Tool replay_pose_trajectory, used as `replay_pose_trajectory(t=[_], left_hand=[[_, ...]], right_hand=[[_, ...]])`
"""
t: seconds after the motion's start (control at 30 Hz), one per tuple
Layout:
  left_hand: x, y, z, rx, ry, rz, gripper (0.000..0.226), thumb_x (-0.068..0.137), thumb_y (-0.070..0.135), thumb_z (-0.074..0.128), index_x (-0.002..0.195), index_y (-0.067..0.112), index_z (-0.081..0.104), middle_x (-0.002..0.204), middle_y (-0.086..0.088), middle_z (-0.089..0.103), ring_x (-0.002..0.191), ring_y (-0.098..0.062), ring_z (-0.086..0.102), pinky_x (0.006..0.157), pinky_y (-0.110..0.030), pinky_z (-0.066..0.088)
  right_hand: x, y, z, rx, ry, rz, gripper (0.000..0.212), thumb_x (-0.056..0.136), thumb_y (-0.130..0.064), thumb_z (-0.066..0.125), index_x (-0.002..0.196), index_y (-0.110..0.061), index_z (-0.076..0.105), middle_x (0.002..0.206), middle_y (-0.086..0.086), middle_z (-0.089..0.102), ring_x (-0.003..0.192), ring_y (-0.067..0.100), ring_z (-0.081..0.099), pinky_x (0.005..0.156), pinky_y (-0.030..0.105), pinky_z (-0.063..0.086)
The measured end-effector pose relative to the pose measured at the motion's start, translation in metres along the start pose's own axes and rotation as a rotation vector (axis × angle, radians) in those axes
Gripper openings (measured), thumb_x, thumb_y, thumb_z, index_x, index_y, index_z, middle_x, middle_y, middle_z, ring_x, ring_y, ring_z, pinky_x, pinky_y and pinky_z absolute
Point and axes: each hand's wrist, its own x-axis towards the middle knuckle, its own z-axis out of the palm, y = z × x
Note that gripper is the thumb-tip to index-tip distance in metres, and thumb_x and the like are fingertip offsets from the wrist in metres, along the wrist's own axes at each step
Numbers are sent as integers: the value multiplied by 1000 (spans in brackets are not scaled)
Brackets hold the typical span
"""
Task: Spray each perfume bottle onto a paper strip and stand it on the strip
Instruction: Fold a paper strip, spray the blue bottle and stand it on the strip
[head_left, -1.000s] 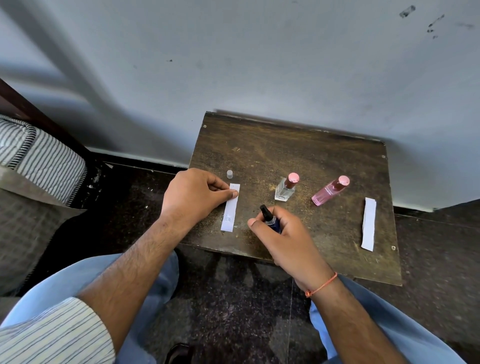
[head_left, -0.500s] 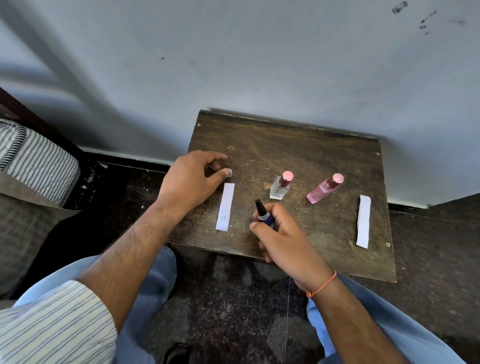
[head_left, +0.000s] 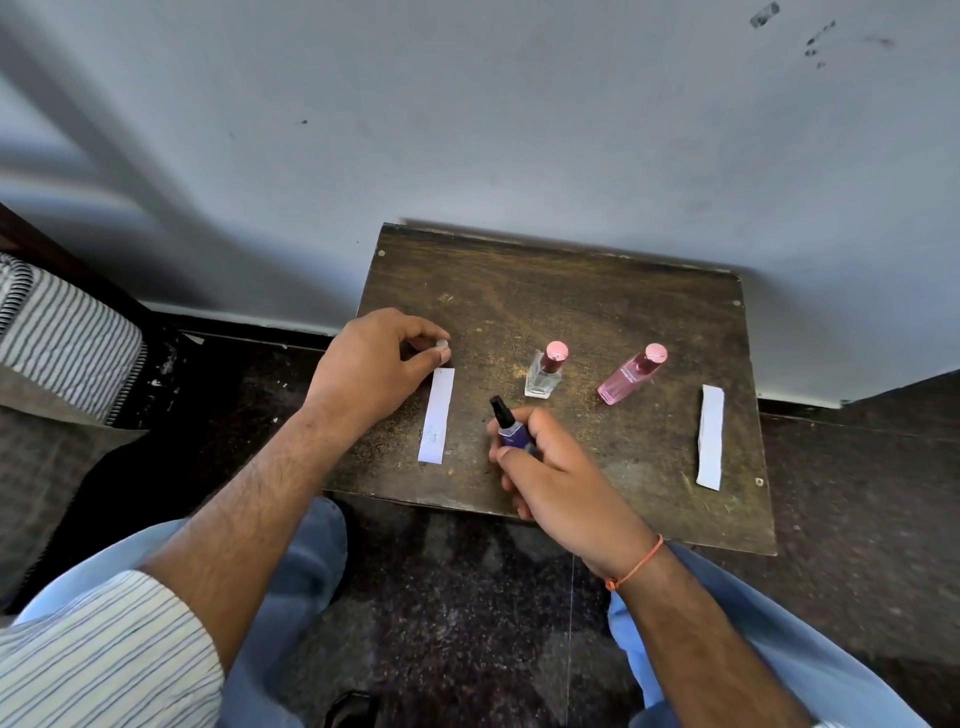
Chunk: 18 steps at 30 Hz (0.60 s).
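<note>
1. The right hand (head_left: 556, 467) is curled round a small dark blue spray bottle with a black nozzle (head_left: 510, 426), holding it tilted over the near part of the worn dark wooden table (head_left: 597, 291), nozzle pointing up and to the left
2. The left hand (head_left: 374, 364) pinches a small clear cap (head_left: 442, 344) between thumb and forefinger, just beyond the far end of the nearer white paper strip (head_left: 437, 415)
3. That strip lies flat on the table between the two hands, just left of the blue bottle; a faint mark shows near its close end
4. A clear square glass bottle with a pink round cap (head_left: 545, 370) stands upright on the bare wood near the middle of the table, off any strip
5. A pink-tinted slim bottle with a pink cap (head_left: 631, 373) stands to its right, also on bare wood; it looks to lean, though the wide lens may cause that
6. A second white paper strip (head_left: 710, 437) lies well apart by the right edge of the table, with nothing on it
7. A thin orange thread band (head_left: 636, 564) circles the right wrist
</note>
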Motion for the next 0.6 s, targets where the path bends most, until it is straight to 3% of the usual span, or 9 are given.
replay_pose_trajectory(t=[0.07,0.13,0.2,0.27,0.33,0.43,0.53,0.6], left_hand=[[-2,7,-9,-57,52,-41,16,96,49,79,109,42,81,102,20,74,89,4,67,70,-16,46],[-10,17,-22,-226,84,-102,14,95,50,81,105,42,82,88,23,77,66,5,67,58,-14,47],[-25,28,-35,-427,104,-132,14,95,51,81,104,41,82,81,24,79,49,-2,64,47,-15,48],[-48,35,-41,-562,132,-146,16,95,53,80,105,42,83,80,11,81,45,-7,61,44,-21,50],[-73,38,-40,-637,142,-166,19,93,54,82,105,40,83,67,1,75,43,-9,57,42,-22,49],[-88,36,-31,-758,88,-198,28,87,56,83,106,35,85,61,1,67,42,-8,51,41,-18,42],[-72,34,-25,-803,21,-178,32,86,57,82,106,33,85,61,3,67,41,-8,47,42,-19,42],[-57,34,-25,-822,-11,-148,31,87,57,81,105,32,86,65,9,74,40,-6,45,42,-19,42]], right_hand=[[0,0,0,-60,11,-29,17,109,-29,56,119,-41,65,97,2,66,88,15,61,78,48,54],[0,-2,-1,-83,11,-70,20,112,-25,55,126,-36,65,108,9,70,90,20,67,77,52,61],[0,-5,-1,-83,11,-113,26,112,-24,57,133,-36,65,111,6,68,92,16,71,64,42,65],[-2,-8,-2,-59,5,-141,33,111,-24,60,139,-39,65,110,1,68,90,10,72,60,34,63],[-3,-9,-4,-86,21,-187,35,109,-29,63,142,-42,65,111,-8,75,91,7,72,69,35,61],[-6,-11,-9,-120,70,-248,39,102,-44,65,140,-43,65,117,-14,80,96,0,71,80,31,58],[-7,-12,-10,-75,91,-267,24,102,-41,68,125,-44,61,117,-17,81,92,-4,73,72,12,52],[-8,-12,-10,-63,125,-279,20,100,-43,69,118,-46,61,116,-17,82,90,-3,74,69,11,51]])
